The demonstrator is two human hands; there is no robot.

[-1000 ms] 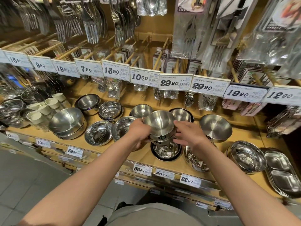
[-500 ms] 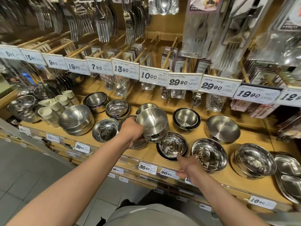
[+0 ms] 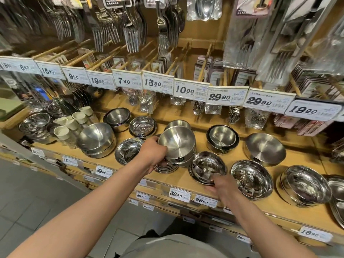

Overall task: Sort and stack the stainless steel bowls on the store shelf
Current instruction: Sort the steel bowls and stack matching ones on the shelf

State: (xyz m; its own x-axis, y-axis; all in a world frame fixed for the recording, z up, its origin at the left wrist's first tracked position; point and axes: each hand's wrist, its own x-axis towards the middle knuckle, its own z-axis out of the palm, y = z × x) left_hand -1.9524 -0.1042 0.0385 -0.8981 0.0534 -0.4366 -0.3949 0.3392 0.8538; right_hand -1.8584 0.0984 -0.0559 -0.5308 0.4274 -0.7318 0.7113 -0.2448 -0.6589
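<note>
At the far left of the wooden shelf [image 3: 290, 161] we see pale cups [image 3: 71, 125] crowded together, then a broad stack of brushed bowls [image 3: 96, 139], kept by size above its own price tag. Next comes a shiny shallow bowl [image 3: 127, 150] sitting alone. Our left hand [image 3: 153, 155] curls its fingers round the left rim of a small stack of matte bowls [image 3: 177, 144], tilted toward us and held just above a pile of ribbed rims [image 3: 164, 167], probably to check whether the sizes match before setting it down. To its right, our right hand [image 3: 222, 188] reaches at the near rim of a mirrored bowl [image 3: 207, 167]; the blur hides whether the fingers pinch it or only touch, so we cannot tell. Behind stands a dark-rimmed bowl [image 3: 222, 138], and further right a wide matte bowl [image 3: 265, 148] and two polished stacks [image 3: 252, 179] wait, apparently already grouped.
</note>
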